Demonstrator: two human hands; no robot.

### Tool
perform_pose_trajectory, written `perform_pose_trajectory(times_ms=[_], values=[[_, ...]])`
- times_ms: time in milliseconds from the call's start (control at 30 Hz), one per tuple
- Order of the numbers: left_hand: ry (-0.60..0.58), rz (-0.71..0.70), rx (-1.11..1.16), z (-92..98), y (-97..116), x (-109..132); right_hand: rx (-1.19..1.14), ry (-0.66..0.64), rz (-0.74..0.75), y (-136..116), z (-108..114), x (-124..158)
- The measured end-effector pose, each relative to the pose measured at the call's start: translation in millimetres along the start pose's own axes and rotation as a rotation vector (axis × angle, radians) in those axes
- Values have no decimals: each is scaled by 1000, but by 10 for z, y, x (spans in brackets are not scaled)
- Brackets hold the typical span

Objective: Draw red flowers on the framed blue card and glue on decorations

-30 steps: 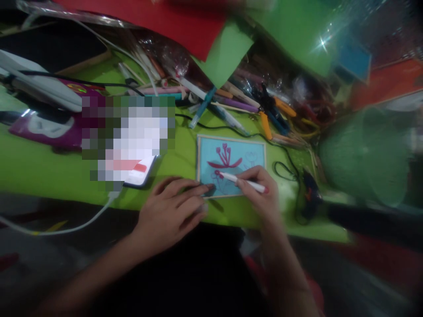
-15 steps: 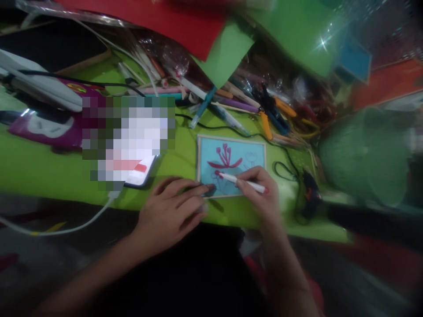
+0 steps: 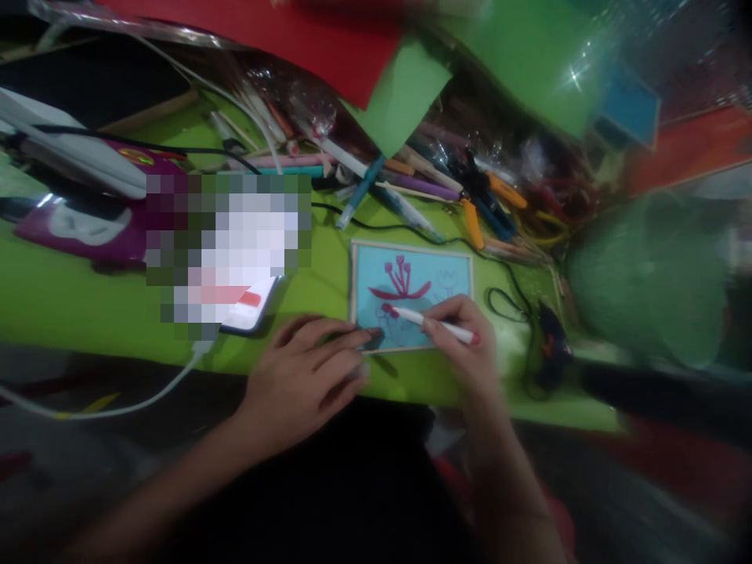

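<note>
A blue card with a pale border (image 3: 367,270) lies on the green table, bearing a dark red flower drawing and thin outlined flowers. My right hand (image 3: 461,337) grips a white marker with a red end (image 3: 450,330), its tip on a small red-filled patch of the lower outlined flower. Spread over the card's lower left corner, my left hand (image 3: 314,368) rests with fingers apart and fingertips touching the card; it holds nothing.
Left of the card lies a phone (image 3: 250,313) with a white cable plugged in. Pens, sticks and orange-handled scissors (image 3: 471,223) clutter the back. A black cord (image 3: 411,229) runs behind the card. A green translucent container (image 3: 646,274) stands at right.
The red-filled patch by the marker tip has grown slightly to the right, and the marker has shifted a little with it. My left hand stays in place.
</note>
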State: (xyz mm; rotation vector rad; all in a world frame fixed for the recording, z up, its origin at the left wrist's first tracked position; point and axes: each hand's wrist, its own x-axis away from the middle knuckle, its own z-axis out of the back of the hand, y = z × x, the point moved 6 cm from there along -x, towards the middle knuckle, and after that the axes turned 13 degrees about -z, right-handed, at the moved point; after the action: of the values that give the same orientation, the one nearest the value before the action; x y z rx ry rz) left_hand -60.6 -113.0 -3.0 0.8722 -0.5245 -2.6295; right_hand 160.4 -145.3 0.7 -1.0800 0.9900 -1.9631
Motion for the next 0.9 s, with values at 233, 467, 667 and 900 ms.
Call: perform_pose_trajectory(times_ms=[233,467,667,900], values=[[2,3,-16,-3,-2,6,-6,-17,-15,23,-3,0],[-4,3,-3,-14,-5,16,30,-18,2,18,-10,2],[-6,7,-14,1,1,16,33,-19,-3,13,-15,-1],[3,3,-12,-1,2,-2,42,-14,1,6,-19,-1]])
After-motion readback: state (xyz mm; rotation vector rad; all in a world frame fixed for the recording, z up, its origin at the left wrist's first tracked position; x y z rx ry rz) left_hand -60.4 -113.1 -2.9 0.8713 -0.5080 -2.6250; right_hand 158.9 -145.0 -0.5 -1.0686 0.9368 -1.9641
